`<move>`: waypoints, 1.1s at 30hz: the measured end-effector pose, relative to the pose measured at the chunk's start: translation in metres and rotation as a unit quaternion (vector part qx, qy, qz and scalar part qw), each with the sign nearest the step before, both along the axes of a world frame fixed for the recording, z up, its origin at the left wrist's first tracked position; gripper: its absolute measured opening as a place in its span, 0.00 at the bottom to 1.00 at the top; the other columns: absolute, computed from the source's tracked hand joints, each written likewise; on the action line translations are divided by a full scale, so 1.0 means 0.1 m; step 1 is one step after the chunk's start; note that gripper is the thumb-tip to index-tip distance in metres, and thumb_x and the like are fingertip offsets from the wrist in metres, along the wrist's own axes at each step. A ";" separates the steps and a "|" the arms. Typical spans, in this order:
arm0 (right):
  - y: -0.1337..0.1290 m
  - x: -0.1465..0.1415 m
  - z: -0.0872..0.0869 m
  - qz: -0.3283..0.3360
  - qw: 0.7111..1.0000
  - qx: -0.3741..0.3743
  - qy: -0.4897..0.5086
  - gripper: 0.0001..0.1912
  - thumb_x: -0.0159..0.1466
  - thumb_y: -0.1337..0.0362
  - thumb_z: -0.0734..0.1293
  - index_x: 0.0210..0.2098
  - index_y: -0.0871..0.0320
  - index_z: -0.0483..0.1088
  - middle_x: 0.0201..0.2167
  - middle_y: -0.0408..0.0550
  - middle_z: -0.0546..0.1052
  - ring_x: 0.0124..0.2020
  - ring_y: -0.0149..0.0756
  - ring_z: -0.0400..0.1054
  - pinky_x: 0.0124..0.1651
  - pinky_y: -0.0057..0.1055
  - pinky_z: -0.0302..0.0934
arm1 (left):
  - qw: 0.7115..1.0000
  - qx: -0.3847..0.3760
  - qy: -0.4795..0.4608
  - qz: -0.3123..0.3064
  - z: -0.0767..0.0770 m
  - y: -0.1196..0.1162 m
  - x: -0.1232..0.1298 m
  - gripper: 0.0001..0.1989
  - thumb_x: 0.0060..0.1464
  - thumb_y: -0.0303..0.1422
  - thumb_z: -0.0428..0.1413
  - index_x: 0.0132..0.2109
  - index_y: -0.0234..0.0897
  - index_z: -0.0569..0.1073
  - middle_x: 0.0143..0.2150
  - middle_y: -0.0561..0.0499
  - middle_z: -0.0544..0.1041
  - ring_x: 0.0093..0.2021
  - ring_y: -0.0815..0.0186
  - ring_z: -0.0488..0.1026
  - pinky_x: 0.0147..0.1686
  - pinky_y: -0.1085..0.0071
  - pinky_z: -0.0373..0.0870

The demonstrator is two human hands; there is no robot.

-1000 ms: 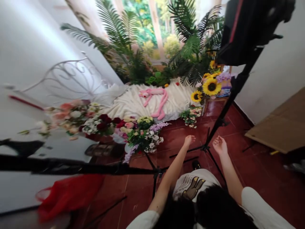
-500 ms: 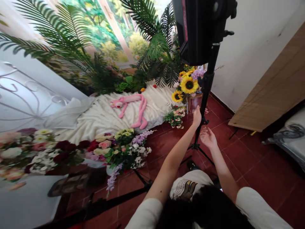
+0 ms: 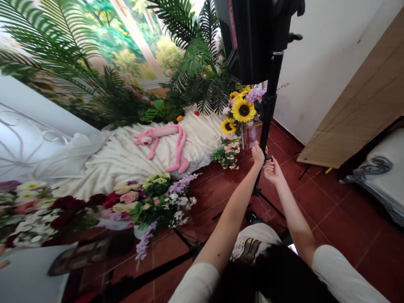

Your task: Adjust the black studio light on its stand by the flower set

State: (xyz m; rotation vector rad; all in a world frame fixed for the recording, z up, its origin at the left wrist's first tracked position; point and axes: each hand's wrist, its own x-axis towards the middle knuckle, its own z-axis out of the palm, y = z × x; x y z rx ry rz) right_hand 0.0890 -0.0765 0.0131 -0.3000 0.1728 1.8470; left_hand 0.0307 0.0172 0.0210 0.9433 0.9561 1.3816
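My left hand (image 3: 258, 154) is wrapped around the black pole of a light stand (image 3: 267, 120). Just below it, my right hand (image 3: 272, 170) has its fingers closed at a small knob (image 3: 269, 159) on the stand's side; the fingers hide part of the knob. A large black studio light (image 3: 249, 42) sits on top of the pole. The stand's spread legs (image 3: 257, 192) rest on the floor below my hands.
Sunflowers (image 3: 244, 110) and a small flower bunch (image 3: 229, 152) stand left of the pole. A pink plush toy (image 3: 176, 145) lies on cream fabric (image 3: 104, 160). Another black stand (image 3: 151, 269) crosses the lower left. A wooden panel (image 3: 350, 113) leans at the right, near a silver-framed seat (image 3: 378, 168).
My right hand has moved up to the stand and its fingers have closed at the knob. My left hand stays on the pole. The view has shifted slightly right.
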 end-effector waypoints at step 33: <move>0.32 0.23 0.84 -0.304 0.493 0.264 -0.771 0.27 0.57 0.55 0.73 0.52 0.52 0.64 0.41 0.45 0.74 0.36 0.33 0.69 0.37 0.30 0.67 | 0.999 -0.018 0.022 0.030 -0.08 0.06 0.05 0.32 0.65 0.48 0.36 0.22 0.36 0.69 0.15 0.52 0.68 0.17 0.71 0.67 0.21 0.75 0.62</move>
